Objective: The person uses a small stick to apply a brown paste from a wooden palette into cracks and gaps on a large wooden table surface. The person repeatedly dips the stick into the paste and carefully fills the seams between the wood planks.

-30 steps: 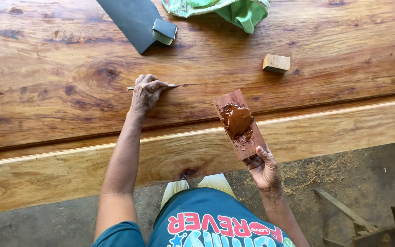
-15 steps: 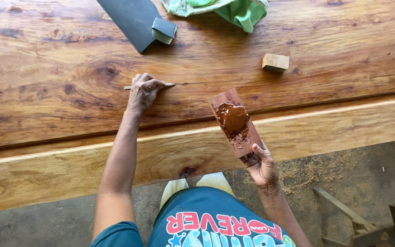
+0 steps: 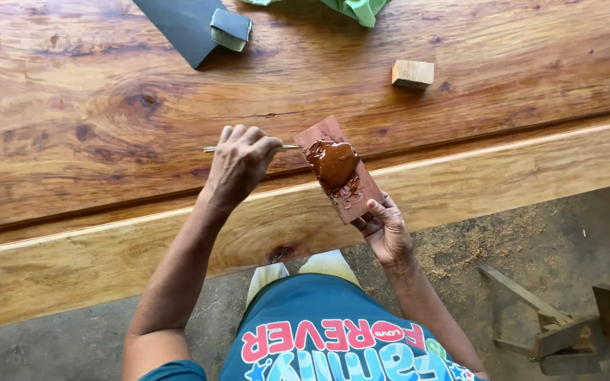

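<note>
Wide slab (image 3: 460, 42) is filling my view, sandpaper (image 3: 178, 25) at eleven o'clock. My left hand (image 3: 238, 166), clenching a putty knife (image 3: 287, 147), is now moving its tip onto the filler (image 3: 332, 164) on the board (image 3: 340, 173) my right hand (image 3: 386, 229) is gripping; I'm reloading.

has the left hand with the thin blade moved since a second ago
Yes. The left hand has shifted right along the wooden slab, away from the dark knot, bringing the blade to the paste board.

One head-worn camera looks steeply down, close above the wooden slab (image 3: 404, 42) and floor (image 3: 503, 233).
</note>
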